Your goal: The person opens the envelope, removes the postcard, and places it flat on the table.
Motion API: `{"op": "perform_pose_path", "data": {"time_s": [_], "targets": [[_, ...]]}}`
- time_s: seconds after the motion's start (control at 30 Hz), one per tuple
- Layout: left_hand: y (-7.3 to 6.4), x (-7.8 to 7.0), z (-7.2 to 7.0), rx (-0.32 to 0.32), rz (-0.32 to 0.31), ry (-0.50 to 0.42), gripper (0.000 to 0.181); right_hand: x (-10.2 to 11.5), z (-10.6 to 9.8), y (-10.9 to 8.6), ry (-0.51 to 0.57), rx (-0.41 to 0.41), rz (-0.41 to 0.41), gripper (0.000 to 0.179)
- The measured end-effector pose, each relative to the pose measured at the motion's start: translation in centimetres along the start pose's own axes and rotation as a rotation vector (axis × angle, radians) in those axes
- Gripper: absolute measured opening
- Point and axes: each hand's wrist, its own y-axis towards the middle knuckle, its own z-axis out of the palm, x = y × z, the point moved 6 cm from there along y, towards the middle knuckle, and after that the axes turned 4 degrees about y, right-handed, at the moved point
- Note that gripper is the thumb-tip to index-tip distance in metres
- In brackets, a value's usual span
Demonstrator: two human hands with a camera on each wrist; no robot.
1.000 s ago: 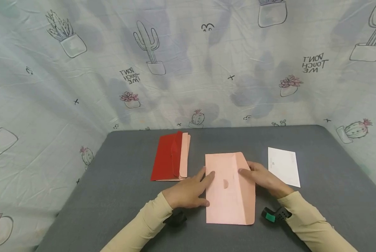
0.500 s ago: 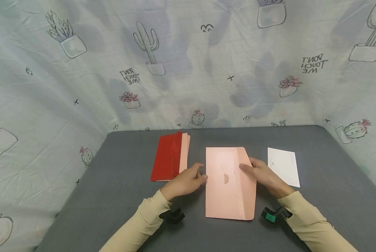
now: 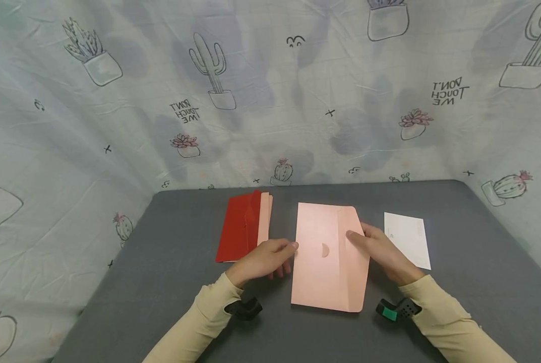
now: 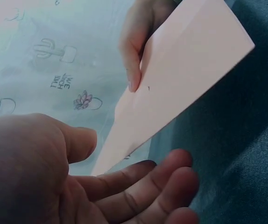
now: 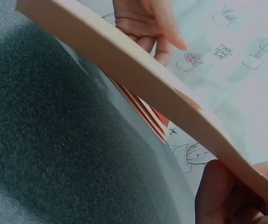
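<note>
A pink paper envelope with a half-round thumb notch stands lifted and tilted over the table, its flap side to the right. My right hand pinches its right edge, thumb on the near face and fingers behind. At the opposite edge is my left hand, thumb and fingers apart on either side of the paper in the left wrist view, not gripping it. The right wrist view shows the envelope nearly edge-on, with the left hand beyond it.
A red envelope lies on several pink ones at the back left. At the right is a white card with small print. The grey table ends at a printed cloth wall.
My right hand has raised the pink envelope off the table and tilted it. My left fingers first lay flat on it, then came away to its left edge.
</note>
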Motion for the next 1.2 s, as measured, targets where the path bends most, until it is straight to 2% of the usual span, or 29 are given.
{"op": "perform_pose_path", "data": {"time_s": [0.17,0.5,0.87,1.0,1.2], "targets": [[-0.1,-0.2,-0.3,-0.02,0.028,-0.006,0.034,0.2,0.0,-0.1,0.012,-0.003,0.0,0.059],[0.0,0.1,-0.3,-0.053,0.035,-0.032,0.039,0.5,0.3,-0.2,0.008,-0.011,-0.006,0.056],[0.1,-0.3,-0.8,-0.112,0.071,-0.022,0.031,0.1,1.0,0.0,0.002,0.008,-0.01,0.056],[0.0,-0.4,-1.5,-0.146,0.086,-0.043,0.033,-0.3,1.1,0.2,0.051,0.005,-0.025,0.058],[-0.4,-0.4,-2.9,-0.212,0.048,-0.108,0.032,-1.3,1.0,0.6,0.182,-0.01,0.01,0.049]]}}
